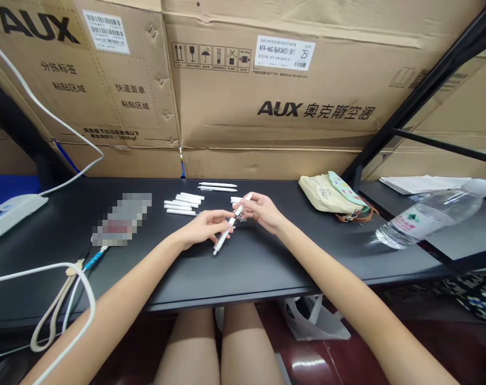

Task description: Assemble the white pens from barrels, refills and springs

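Over the black table point(226, 278), both hands meet on a white pen point(223, 239) that slants from lower left to upper right. The fingers of my left hand point(202, 229) are closed round its lower part. My right hand point(267, 213) pinches the upper end. A dark section shows at the pen's middle; whether its two parts are joined I cannot tell. Several short white pen barrels point(182, 205) lie beyond my left hand. Two slim white pens point(217, 187) rest farther back. More white pieces point(235, 200) and small clear bits are partly hidden behind my right hand.
Large cardboard boxes point(267, 91) wall off the back. A cream pouch point(326, 193) and a tilted water bottle point(423, 219) are on the right. To the left are a blurred-out item point(122, 222), a white cable point(86, 289) and a power strip point(16, 214).
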Demonstrator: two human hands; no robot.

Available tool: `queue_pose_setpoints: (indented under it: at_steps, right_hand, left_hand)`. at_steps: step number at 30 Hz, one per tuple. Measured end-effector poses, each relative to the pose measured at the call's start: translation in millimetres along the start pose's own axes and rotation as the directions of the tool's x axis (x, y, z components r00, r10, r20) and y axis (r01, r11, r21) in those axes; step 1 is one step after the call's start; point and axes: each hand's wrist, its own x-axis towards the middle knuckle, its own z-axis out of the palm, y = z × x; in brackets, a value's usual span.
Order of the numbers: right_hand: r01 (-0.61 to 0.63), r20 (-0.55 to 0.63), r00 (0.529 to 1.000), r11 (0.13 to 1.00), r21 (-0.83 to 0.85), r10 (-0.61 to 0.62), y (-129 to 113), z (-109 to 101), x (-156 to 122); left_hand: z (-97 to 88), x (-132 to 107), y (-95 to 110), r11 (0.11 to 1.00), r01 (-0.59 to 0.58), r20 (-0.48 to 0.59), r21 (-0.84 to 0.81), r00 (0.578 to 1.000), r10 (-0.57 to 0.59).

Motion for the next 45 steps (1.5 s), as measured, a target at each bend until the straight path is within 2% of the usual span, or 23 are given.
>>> queue_pose_setpoints:
  at_steps: [6,8,13,20,27,34,40,45]
  right_hand:
    - [0.025,0.042,0.999,0.998,-0.049,-0.023,-2.4,-6.6,-0.3]
    - [0.044,0.036,0.998,0.997,-0.067,-0.042,-3.0,-8.1,-0.4]
    - [0.087,0.045,0.996,0.983,-0.161,-0.081,-3.3,-7.3,-2.2]
    - [0.036,0.015,0.999,0.925,-0.379,-0.032,-3.1,-9.0,-1.0]
    - [0.078,0.16,0.987,0.932,-0.354,-0.022,-25.9,-33.0,-4.8]
    - [0.077,0.115,0.993,0.893,-0.443,-0.029,-21.9,-31.8,-3.6]
    - [0.095,0.172,0.985,0.895,-0.436,-0.02,-25.5,-35.5,-4.7]
    - [0.086,0.165,0.986,0.873,-0.48,-0.007,-22.9,-34.4,-4.6]
  left_hand:
    - [-1.2,4.8,-1.8,0.999,-0.043,-0.163,0.016,0.986,0.045]
    - [-1.8,5.2,-2.2,0.997,-0.061,-0.189,0.037,0.98,0.067]
    - [-2.5,5.0,-5.2,0.991,-0.079,-0.132,0.107,0.987,0.093]
    - [-0.7,6.0,-7.1,0.988,-0.107,-0.079,0.115,0.99,0.116]
    - [-1.7,8.9,-8.5,0.993,-0.098,-0.109,0.066,0.989,0.105]
    - [-2.0,8.5,-8.6,0.993,-0.101,-0.111,0.055,0.988,0.107]
    - [-2.7,9.4,-10.7,0.992,-0.117,-0.118,0.04,0.986,0.121]
    - [-2.3,9.3,-10.9,0.993,-0.115,-0.118,0.025,0.986,0.117]
